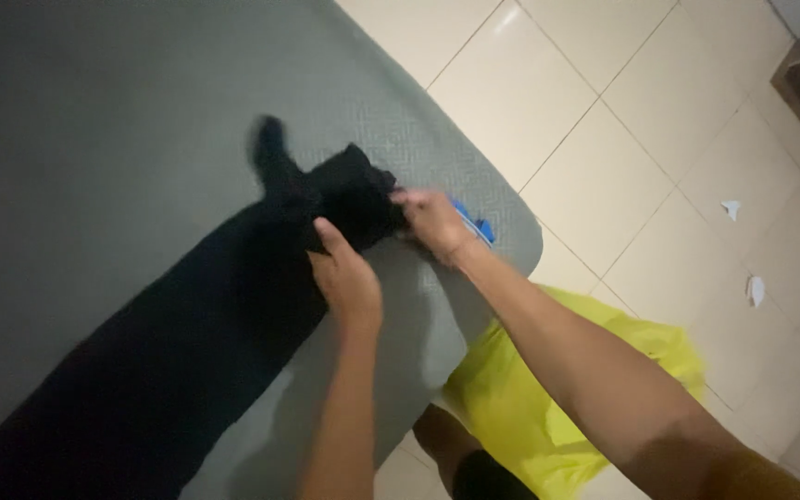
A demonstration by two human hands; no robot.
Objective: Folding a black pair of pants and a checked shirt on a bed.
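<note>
A long black garment [187, 343] is lying across the grey padded board [94, 139], taking up the lower left and middle of the view. Its long axis is running diagonally, from the bottom-left corner up toward the right, and its narrow upper end is pointing at the board's rounded tip. A thin strip of it is sticking out beyond the bunched end, up and to the left, though blur is hiding its shape.

The left hand [346, 278] is resting on the garment just below that bunched end, thumb pressing into the cloth and fingers curled over it; how firmly it is gripping cannot be told. Just to the right, the right hand [432, 222] is pinching the bunched end, fingertips closed on the black fabric.

Under the right hand, a small blue object [481, 228] is peeking out near the board's edge. Below the right forearm, a yellow plastic bag [530, 407] is sitting beside the board. Farther right, the cream tiled floor [659, 120] is carrying two small white scraps [731, 209], well apart from the hands.
</note>
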